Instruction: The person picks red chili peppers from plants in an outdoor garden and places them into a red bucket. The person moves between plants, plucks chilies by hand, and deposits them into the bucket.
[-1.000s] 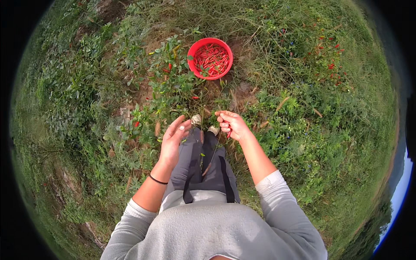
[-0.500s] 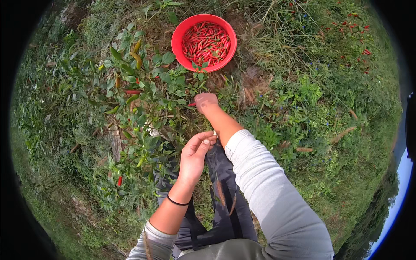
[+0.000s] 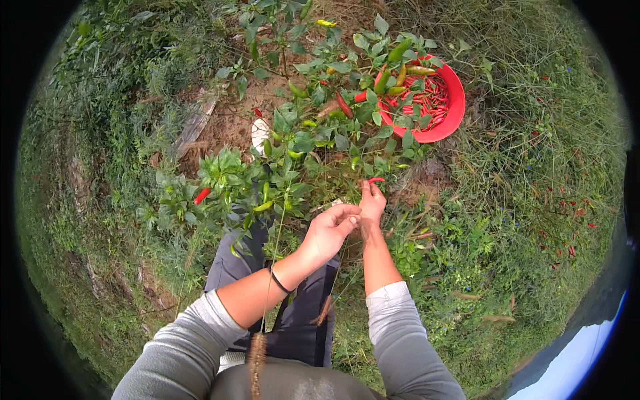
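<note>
Between the fingertips of my right hand (image 3: pixel 372 201) is a red chili pepper (image 3: pixel 377 179), its tip pointing right. My left hand (image 3: pixel 331 231) is beside the right wrist, fingers curled in and thumb close to them; whatever it may hold is hidden. Just beyond both hands grows a chili plant (image 3: pixel 303 143) bearing green, yellowish and red peppers. A red basin (image 3: pixel 455 110) full of red chilies stands past it to the right, partly covered by the plant's leaves and peppers.
Another red pepper (image 3: pixel 202 195) hangs on low leaves at the left. A weathered piece of wood (image 3: pixel 195 130) lies on the bare soil. Tall grass (image 3: pixel 533 153) with scattered red peppers spreads at the right. A blurred seed head (image 3: pixel 257 363) rises before my body.
The view has shifted, so the basin now appears farther right and behind the plant. My right hand has drawn back nearer my left with the red chili pepper.
</note>
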The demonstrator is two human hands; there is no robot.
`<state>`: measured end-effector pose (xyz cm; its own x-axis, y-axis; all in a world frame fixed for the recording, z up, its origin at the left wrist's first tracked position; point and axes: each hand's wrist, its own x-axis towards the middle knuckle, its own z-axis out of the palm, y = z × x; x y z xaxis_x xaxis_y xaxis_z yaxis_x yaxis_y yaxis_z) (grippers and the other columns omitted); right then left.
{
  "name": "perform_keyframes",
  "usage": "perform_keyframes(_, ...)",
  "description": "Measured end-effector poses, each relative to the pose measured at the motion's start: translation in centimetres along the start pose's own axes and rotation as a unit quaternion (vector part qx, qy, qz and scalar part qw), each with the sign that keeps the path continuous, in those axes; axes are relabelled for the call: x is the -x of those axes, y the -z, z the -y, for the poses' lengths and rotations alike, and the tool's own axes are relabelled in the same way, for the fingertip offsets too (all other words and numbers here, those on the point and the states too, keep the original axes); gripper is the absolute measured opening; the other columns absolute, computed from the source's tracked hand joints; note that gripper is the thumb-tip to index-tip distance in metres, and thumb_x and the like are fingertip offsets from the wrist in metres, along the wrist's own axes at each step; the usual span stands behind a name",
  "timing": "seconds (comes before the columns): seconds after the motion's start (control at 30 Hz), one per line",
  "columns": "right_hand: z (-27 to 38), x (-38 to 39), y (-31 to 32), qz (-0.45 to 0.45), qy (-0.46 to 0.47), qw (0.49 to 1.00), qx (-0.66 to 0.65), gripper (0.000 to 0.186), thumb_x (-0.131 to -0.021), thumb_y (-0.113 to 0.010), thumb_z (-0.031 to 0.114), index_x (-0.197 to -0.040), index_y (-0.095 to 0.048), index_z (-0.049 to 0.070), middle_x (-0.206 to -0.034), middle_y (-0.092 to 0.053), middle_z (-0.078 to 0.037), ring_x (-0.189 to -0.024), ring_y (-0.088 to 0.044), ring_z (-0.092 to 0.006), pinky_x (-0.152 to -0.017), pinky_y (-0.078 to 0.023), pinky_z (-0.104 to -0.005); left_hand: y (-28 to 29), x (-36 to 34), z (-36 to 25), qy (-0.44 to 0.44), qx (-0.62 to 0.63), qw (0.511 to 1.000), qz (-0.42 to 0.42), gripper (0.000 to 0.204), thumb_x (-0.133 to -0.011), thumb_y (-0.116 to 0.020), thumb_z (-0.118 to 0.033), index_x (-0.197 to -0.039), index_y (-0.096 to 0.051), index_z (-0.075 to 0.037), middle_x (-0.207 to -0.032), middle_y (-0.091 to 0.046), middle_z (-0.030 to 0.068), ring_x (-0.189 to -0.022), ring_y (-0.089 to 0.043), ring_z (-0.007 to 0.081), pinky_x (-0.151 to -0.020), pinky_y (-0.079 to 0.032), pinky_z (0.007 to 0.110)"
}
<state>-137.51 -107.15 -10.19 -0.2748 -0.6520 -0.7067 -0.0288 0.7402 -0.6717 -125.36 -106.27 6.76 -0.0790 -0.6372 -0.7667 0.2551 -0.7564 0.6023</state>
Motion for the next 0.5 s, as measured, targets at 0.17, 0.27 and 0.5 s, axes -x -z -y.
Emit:
perform_keyframes(0.17, 9.2, 6.9, 2.2, 0.012, 0.263, 0.954, 0.146, 0.013, -0.086, -0.055, 0.008, -0.085, -0.061, -0.003, -0.076, -0.055, -0.005, -0.066, -0.051, -0.0129, -0.064, -0.042, -0.0256, -0.6, 1.1, -0.9, -0.109, -0.072, 0.985, -0.111, 0.044, -0.085, -0.06, -0.013, -0.125, -0.044, -0.001, -0.116, -0.052, 0.0101, -0.104, -0.051, 0.0164, -0.088, -0.041, 0.029)
perform_keyframes(0.27, 13.6, 11.9, 3.9, 0.209, 0.297, 0.885, 0.29, 0.012, -0.078, -0.059, 0.005, -0.089, -0.062, 0.005, -0.083, -0.059, -0.01, -0.069, -0.06, -0.0233, -0.062, -0.047, -0.0314, -1.2, 1.8, -2.2, -0.137, -0.02, 0.989, -0.051, 0.043, -0.087, -0.057, -0.016, -0.126, -0.043, -0.002, -0.117, -0.053, 0.0108, -0.107, -0.05, 0.0165, -0.091, -0.041, 0.029)
perform_keyframes(0.5, 23.8, 13.7, 1.5, 0.196, 0.33, 0.891, 0.243, 0.012, -0.083, -0.058, 0.006, -0.092, -0.064, 0.001, -0.078, -0.061, -0.009, -0.067, -0.056, -0.0143, -0.064, -0.045, -0.0246, 0.2, 3.3, -8.6, -0.214, 0.257, 0.941, -0.055, 0.019, -0.093, -0.045, -0.014, -0.104, -0.053, -0.001, -0.094, -0.06, 0.0059, -0.088, -0.055, 0.0119, -0.082, -0.044, 0.024)
